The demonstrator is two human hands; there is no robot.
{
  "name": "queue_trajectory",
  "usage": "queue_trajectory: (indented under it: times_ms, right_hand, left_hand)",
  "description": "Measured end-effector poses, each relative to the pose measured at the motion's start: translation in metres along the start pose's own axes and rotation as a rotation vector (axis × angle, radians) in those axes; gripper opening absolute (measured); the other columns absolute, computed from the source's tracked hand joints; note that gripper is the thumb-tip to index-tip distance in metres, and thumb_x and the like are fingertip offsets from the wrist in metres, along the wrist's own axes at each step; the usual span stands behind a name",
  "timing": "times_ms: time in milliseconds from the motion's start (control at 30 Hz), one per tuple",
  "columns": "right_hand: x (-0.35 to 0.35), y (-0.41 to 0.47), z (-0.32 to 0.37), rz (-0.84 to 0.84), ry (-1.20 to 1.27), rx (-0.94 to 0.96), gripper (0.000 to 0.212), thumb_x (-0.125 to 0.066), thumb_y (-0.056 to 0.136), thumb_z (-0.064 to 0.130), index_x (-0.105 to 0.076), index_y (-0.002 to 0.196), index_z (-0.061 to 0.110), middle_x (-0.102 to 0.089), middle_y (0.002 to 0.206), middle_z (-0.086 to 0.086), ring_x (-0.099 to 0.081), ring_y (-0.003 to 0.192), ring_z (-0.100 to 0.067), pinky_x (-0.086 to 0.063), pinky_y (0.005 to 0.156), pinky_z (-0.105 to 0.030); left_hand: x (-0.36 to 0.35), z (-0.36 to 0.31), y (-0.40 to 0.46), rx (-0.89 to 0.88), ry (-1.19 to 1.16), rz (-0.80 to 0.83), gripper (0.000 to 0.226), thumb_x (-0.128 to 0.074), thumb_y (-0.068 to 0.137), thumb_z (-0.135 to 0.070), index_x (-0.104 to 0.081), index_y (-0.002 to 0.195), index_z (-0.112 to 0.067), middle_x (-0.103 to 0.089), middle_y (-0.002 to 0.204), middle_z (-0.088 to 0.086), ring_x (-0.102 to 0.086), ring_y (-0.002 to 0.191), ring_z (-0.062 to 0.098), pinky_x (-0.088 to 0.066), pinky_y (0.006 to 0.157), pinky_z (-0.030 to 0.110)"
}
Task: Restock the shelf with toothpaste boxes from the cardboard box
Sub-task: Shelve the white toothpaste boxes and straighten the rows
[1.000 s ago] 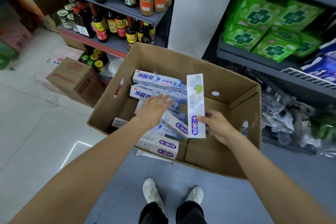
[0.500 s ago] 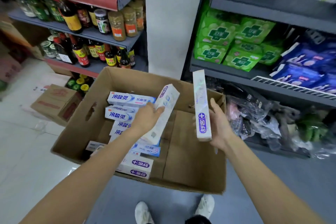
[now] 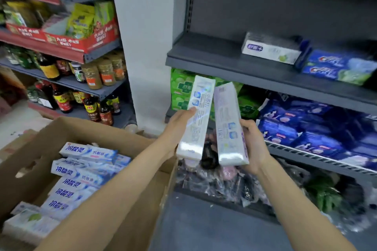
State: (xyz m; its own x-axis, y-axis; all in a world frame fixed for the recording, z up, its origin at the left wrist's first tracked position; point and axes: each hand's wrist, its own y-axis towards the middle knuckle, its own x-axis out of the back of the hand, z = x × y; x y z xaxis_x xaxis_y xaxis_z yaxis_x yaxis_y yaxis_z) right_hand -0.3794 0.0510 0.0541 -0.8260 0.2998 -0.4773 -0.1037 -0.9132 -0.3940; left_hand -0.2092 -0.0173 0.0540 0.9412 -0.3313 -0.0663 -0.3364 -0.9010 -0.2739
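Each hand is gripping one toothpaste box upright: the left hand point(image 3: 179, 126) wrapping the white box point(image 3: 196, 118), the right hand point(image 3: 252, 144) wrapping the lilac-sided box point(image 3: 229, 124), probably readying both for the grey shelf point(image 3: 214, 61) above. The cardboard box point(image 3: 47, 142) is sitting below-left, holding more. Green packs point(image 3: 180, 89) are crowding just behind.

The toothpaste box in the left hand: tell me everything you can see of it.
The toothpaste box in the left hand is a long, slim white carton, glossy like printed card, with pale blue pictures and blurred lettering. It looks closed and undamaged. It stands nearly upright, top tilted slightly right, raised in front of the shelves. The left hand has its grip round the lower half. Its upper edge is close to the other held box; contact is unclear.
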Motion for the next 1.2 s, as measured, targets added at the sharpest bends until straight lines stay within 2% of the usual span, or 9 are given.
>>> queue_trajectory:
  times_ms: [100,200,333,467,633,767,933,1033,1200]
  right_hand:
    - [0.026,-0.001,0.029,0.004,-0.025,-0.008,0.056,-0.054,0.080,0.049,-0.062,0.117,0.008,-0.061,0.120,-0.024,-0.058,0.104,-0.037,-0.048,0.092,-0.047]
    - [0.047,0.007,0.061,-0.037,-0.098,0.032,0.055,-0.042,0.087,0.059,-0.066,0.109,0.015,-0.072,0.099,-0.013,-0.069,0.084,-0.027,-0.058,0.071,-0.036]
    - [0.063,0.033,0.104,-0.169,-0.128,0.091,0.047,-0.043,0.092,0.048,-0.062,0.111,0.009,-0.067,0.087,-0.012,-0.063,0.073,-0.027,-0.051,0.067,-0.034]
    - [0.069,0.063,0.150,-0.121,-0.082,0.165,0.031,-0.050,0.092,0.032,-0.060,0.109,0.009,-0.069,0.084,-0.010,-0.068,0.073,-0.022,-0.054,0.063,-0.031]
    - [0.067,0.108,0.209,-0.160,-0.130,0.399,0.038,-0.063,0.086,0.009,-0.055,0.121,0.002,-0.069,0.105,-0.012,-0.068,0.088,-0.023,-0.057,0.074,-0.041]
    - [0.072,0.147,0.243,-0.156,-0.073,0.534,0.029,-0.059,0.090,0.012,-0.055,0.118,0.008,-0.067,0.110,-0.009,-0.064,0.101,-0.025,-0.056,0.080,-0.042]
    - [0.071,0.180,0.268,-0.228,0.018,0.589,0.020,-0.055,0.090,0.001,-0.050,0.106,0.012,-0.061,0.100,-0.009,-0.061,0.082,-0.021,-0.057,0.052,-0.039]
    - [0.074,0.192,0.272,-0.256,-0.129,0.653,0.025,-0.060,0.084,-0.008,-0.047,0.090,0.013,-0.060,0.108,-0.012,-0.063,0.090,-0.025,-0.056,0.067,-0.041]
    - [0.089,0.195,0.287,-0.312,-0.384,0.623,0.030,-0.063,0.082,-0.006,-0.054,0.105,0.010,-0.064,0.114,-0.014,-0.062,0.103,-0.027,-0.052,0.084,-0.037]
  left_hand:
    - [-0.038,-0.015,0.014,-0.047,0.044,0.026,0.038,-0.046,0.093,-0.050,-0.049,0.123,-0.028,-0.047,0.136,-0.004,-0.046,0.121,0.016,-0.033,0.106,0.036]
    - [-0.063,-0.035,0.034,-0.083,0.060,0.039,0.049,-0.047,0.090,-0.054,-0.047,0.131,-0.028,-0.036,0.146,-0.003,-0.038,0.130,0.017,-0.026,0.102,0.028]
    - [-0.087,-0.054,0.064,-0.091,-0.011,0.116,0.073,-0.059,0.060,-0.072,-0.055,0.120,-0.031,-0.055,0.134,0.003,-0.051,0.124,0.027,-0.036,0.107,0.051]
    - [-0.106,-0.076,0.110,-0.099,-0.076,0.115,0.047,-0.060,0.086,-0.044,-0.051,0.119,-0.012,-0.066,0.116,0.012,-0.065,0.100,0.031,-0.053,0.083,0.042]
    - [-0.127,-0.109,0.170,-0.213,-0.022,0.016,0.051,-0.066,0.066,-0.055,-0.047,0.091,-0.014,-0.061,0.107,0.013,-0.062,0.096,0.033,-0.048,0.093,0.050]
    - [-0.139,-0.131,0.213,-0.301,0.034,-0.067,0.032,-0.061,0.087,-0.036,-0.038,0.087,-0.014,-0.048,0.089,0.008,-0.051,0.081,0.018,-0.042,0.072,0.035]
    - [-0.146,-0.148,0.236,-0.295,0.032,-0.056,0.024,-0.061,0.089,-0.029,-0.047,0.095,-0.011,-0.063,0.095,0.006,-0.062,0.080,0.021,-0.049,0.068,0.032]
    - [-0.149,-0.154,0.243,-0.286,0.042,-0.064,0.027,-0.059,0.090,-0.027,-0.048,0.107,-0.009,-0.065,0.097,0.006,-0.065,0.081,0.020,-0.051,0.063,0.030]
    - [-0.152,-0.158,0.248,-0.271,0.084,-0.067,0.030,-0.059,0.090,-0.030,-0.047,0.109,-0.010,-0.065,0.098,0.007,-0.065,0.081,0.022,-0.050,0.060,0.030]
